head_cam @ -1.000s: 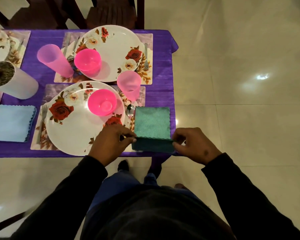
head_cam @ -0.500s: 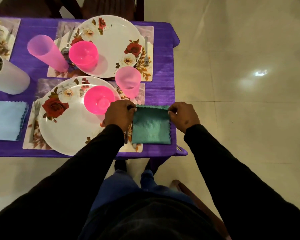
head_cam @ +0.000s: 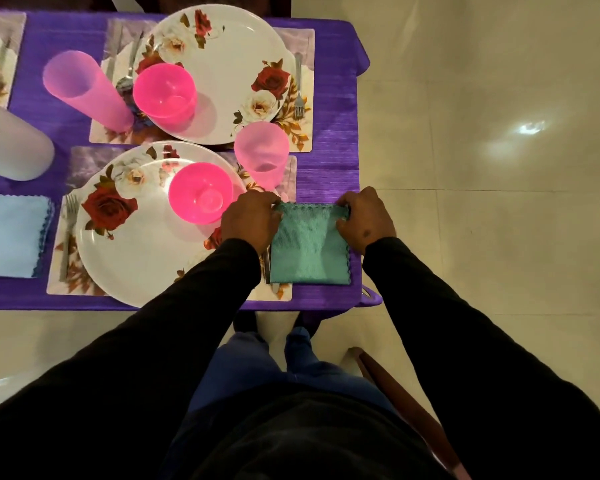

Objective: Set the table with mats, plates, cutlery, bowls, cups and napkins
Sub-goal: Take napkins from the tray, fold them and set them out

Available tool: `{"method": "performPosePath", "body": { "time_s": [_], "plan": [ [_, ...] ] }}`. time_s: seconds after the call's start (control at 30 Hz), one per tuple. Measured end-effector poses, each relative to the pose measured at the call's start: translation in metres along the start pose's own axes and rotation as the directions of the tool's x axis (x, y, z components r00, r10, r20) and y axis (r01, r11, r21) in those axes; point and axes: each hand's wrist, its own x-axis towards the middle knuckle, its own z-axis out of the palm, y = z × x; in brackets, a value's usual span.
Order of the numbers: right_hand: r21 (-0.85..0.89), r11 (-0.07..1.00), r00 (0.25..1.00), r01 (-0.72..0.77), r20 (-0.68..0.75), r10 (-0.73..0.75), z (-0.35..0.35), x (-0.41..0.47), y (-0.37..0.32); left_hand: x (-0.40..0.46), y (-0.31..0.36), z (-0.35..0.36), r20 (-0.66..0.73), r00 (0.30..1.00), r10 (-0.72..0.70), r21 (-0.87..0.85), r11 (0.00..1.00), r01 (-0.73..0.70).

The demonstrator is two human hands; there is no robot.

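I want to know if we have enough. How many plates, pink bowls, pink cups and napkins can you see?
Plates: 2, near and far
Pink bowls: 2
Pink cups: 2
Napkins: 2, green and blue
Total: 8

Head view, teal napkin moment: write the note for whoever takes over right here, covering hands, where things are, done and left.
Left hand pinches the far left corner of the teal napkin; right hand pinches its far right corner.
The napkin lies folded on the purple tablecloth, at the right of the near plate.
Done at the near setting: mat, plate, pink bowl, pink cup, fork on the left. The far plate also has bowl, cup and cutlery. A light blue napkin lies further left.
Left: release the teal napkin. No napkin shows by the far plate.
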Motion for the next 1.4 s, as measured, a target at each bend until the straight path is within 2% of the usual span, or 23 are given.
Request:
{"method": "performPosePath", "body": {
  "time_s": [0.23, 0.57, 0.83, 0.97, 1.27, 1.4],
  "plan": [
    [-0.010, 1.000, 1.000, -0.004, -0.030, 0.004, 0.001, 0.002, -0.003, 0.002, 0.001, 0.001, 0.037, 0.999, 0.034, 0.035, 0.999, -0.035],
    [0.179, 0.982, 0.997, -0.066, -0.014, 0.070, -0.002, 0.001, -0.005, -0.010, 0.001, 0.008, 0.018, 1.000, -0.004, -0.017, 1.000, 0.004],
    [0.180, 0.982, 0.996, -0.053, -0.058, 0.064, -0.001, 0.005, 0.000, -0.033, 0.000, 0.015, -0.053, 0.998, -0.030, -0.009, 1.000, 0.030],
    [0.173, 0.983, 0.995, -0.053, -0.077, 0.067, -0.001, 0.005, 0.003, -0.037, -0.004, 0.019, -0.059, 0.998, -0.011, 0.013, 1.000, 0.012],
    [0.196, 0.980, 0.998, -0.017, -0.063, 0.030, 0.004, 0.006, 0.002, -0.041, -0.009, 0.025, -0.047, 0.998, 0.028, -0.060, 0.998, -0.030],
    [0.191, 0.982, 0.999, -0.005, -0.050, 0.014, 0.004, 0.007, 0.002, -0.042, -0.009, 0.024, -0.035, 0.997, 0.065, 0.034, 0.997, -0.064]
  ]
}}
